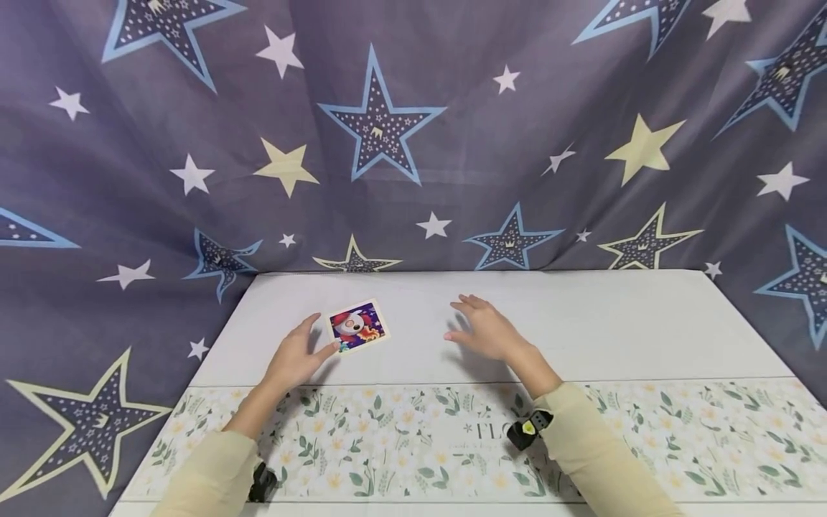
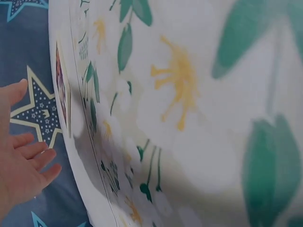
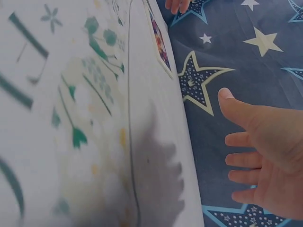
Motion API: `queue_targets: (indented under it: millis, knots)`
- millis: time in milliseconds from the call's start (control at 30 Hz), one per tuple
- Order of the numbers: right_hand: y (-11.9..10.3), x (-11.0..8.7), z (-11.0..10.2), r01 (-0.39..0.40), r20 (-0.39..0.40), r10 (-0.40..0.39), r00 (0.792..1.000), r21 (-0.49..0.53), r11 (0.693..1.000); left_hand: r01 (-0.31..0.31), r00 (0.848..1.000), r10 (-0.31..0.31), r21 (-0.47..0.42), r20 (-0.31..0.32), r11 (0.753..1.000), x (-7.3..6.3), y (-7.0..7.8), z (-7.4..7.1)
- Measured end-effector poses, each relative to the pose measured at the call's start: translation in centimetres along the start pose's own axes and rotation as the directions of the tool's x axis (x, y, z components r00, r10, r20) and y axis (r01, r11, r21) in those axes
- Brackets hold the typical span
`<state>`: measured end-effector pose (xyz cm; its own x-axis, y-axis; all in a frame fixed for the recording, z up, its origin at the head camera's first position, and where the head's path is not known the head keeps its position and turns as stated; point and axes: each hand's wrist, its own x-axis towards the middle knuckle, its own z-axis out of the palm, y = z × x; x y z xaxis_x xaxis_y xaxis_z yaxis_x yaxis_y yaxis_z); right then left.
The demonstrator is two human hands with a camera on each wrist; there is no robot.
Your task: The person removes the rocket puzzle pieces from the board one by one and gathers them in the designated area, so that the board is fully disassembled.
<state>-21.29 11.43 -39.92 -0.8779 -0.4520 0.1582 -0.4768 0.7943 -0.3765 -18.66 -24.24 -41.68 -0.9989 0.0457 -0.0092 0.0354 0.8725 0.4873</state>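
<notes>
A square picture puzzle (image 1: 357, 327) with a pale border lies on the white table, left of the middle; its picture shows a white-and-red cartoon figure on dark purple. My left hand (image 1: 296, 357) is at its left side, fingers apart and relaxed, the thumb tip overlapping its lower left corner in the head view. In the left wrist view that hand (image 2: 26, 151) holds nothing, and the puzzle (image 2: 62, 87) appears edge-on beyond it. Over the table to the right, my right hand (image 1: 487, 330) hovers with loosely spread fingers and casts a shadow; the right wrist view shows its palm (image 3: 270, 156) bare.
A floral-printed band (image 1: 388, 445) runs along the front of the white tabletop (image 1: 614, 323). Behind and at both sides hangs a dark star-patterned cloth (image 1: 452, 143). A black wrist device (image 1: 530, 429) sits at the right sleeve, another (image 1: 261, 482) at the left.
</notes>
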Motion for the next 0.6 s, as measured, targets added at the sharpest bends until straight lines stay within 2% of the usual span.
queue_targets:
  millis: [167, 300, 600]
  knots:
    - [-0.7, 0.6, 1.3, -0.013, 0.050, 0.011, 0.999, 0.027, 1.000, -0.006, 1.000, 0.006, -0.013, 0.001, 1.000, 0.2, -0.2, 0.1]
    - [-1.1, 1.1, 2.1, -0.019, 0.092, 0.015, 0.996, 0.037, 0.999, -0.006, 1.000, 0.007, -0.016, 0.029, 1.000, 0.4, -0.2, 0.1]
    - [-3.1, 1.8, 3.3, -0.025, 0.150, 0.016, 0.989, 0.058, 0.998, -0.035, 0.997, 0.036, -0.009, 0.065, 0.999, 1.0, 0.4, 0.9]
